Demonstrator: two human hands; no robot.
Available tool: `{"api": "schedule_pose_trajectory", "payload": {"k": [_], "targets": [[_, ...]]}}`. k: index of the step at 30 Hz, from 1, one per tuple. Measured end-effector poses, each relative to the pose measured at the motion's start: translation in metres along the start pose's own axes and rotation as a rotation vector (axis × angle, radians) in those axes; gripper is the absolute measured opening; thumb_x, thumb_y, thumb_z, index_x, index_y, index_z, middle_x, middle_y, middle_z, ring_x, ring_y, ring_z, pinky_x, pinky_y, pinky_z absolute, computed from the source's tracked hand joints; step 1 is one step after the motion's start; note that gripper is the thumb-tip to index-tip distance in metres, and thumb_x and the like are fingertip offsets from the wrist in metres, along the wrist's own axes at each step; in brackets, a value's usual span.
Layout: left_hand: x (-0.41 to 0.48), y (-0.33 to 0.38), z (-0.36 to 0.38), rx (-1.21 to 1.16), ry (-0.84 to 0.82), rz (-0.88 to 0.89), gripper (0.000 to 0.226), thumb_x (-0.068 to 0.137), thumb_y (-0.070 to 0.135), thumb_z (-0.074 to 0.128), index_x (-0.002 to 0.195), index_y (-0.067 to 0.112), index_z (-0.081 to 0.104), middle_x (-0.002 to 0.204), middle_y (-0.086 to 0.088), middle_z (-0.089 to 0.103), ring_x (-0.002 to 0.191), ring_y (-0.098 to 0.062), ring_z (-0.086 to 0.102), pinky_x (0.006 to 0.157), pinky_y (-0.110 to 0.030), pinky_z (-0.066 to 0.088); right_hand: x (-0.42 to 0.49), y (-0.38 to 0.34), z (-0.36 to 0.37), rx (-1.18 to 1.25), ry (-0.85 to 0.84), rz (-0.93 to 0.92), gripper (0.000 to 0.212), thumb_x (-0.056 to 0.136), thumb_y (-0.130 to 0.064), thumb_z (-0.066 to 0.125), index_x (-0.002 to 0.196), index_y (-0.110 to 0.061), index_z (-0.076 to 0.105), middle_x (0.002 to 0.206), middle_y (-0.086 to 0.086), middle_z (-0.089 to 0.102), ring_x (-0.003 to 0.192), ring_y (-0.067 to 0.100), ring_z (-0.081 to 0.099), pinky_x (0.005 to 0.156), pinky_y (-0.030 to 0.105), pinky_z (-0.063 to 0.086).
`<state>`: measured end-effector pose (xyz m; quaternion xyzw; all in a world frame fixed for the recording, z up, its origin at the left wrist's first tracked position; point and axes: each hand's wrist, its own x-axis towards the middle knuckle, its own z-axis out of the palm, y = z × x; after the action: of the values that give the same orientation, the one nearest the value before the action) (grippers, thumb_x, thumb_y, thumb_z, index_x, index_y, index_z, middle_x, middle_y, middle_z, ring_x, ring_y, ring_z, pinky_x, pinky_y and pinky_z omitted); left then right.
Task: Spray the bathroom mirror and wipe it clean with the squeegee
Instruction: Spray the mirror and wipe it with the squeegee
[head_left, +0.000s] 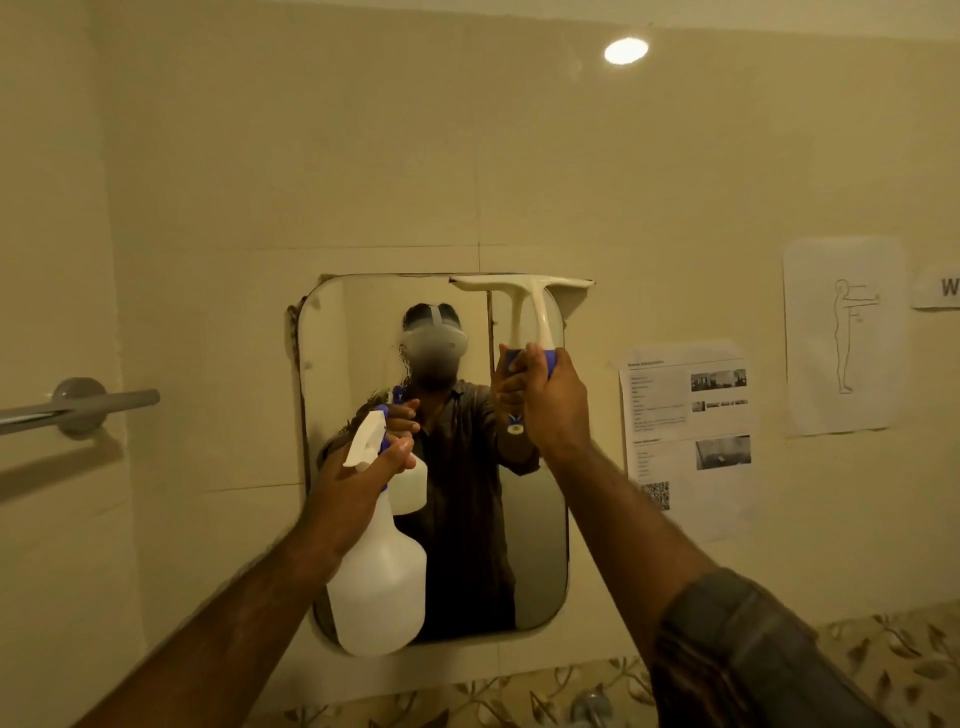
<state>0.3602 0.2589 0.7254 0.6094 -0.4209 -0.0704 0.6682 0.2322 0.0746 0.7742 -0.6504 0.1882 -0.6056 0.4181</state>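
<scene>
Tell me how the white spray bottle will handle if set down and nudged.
The white translucent plastic spray bottle hangs from the left hand by its neck; probably light, though its fill level is unclear. Its wide base should resist tipping. Droplets on the mirror suggest it may be slippery.

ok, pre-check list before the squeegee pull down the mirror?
1. White squeegee with blue grip held firmly by right hand: ok.
2. Blade at top edge of rounded wall mirror: ok, upper right corner.
3. Blade flat on the glass: cannot tell.
4. Glass wet: ok, droplets and streaks at upper left; the rest cannot tell.
5. White spray bottle in left hand clear of the stroke path: ok, lower left.
6. Blade level: ok.
</scene>
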Motion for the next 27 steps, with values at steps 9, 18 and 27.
{"api": "schedule_pose_trajectory", "payload": {"k": [9, 18, 27], "targets": [[0.010, -0.019, 0.002, 0.030, -0.001, -0.035, 0.019, 0.085, 0.048, 0.061, 0.096, 0.033, 0.065, 0.111, -0.009, 0.067, 0.106, -0.028, 0.059, 0.091, -0.042, 0.046, -0.106, 0.118, -0.029, -0.183, -0.008, 0.100, 0.031, 0.094, -0.061, 0.045, 0.102, -0.033, 0.057, 0.079, 0.000, 0.070, 0.063, 0.000, 0.068, 0.048, 0.014, 0.050], [0.001, -0.029, 0.029, 0.041, -0.041, -0.075, 0.083, 0.062, 0.072, 0.057, 0.130, 0.024, 0.054, 0.118, -0.009, 0.065, 0.108, -0.029, 0.059, 0.098, -0.050, 0.048, -0.231, 0.208, -0.059, -0.507, -0.082, 0.487, 0.028, 0.098, -0.048, 0.053, 0.099, -0.020, 0.056, 0.077, 0.003, 0.066, 0.075, 0.021, 0.066, 0.074, 0.039, 0.054], [-0.014, -0.024, 0.029, -0.002, -0.037, -0.106, 0.083, 0.054, 0.080, 0.060, 0.117, 0.026, 0.058, 0.114, -0.008, 0.063, 0.111, -0.033, 0.056, 0.089, -0.043, 0.044, -0.219, 0.185, -0.056, -0.385, -0.017, 0.604, 0.037, 0.096, -0.046, 0.061, 0.119, -0.017, 0.059, 0.098, 0.011, 0.070, 0.103, 0.030, 0.068, 0.066, 0.023, 0.039]]}}
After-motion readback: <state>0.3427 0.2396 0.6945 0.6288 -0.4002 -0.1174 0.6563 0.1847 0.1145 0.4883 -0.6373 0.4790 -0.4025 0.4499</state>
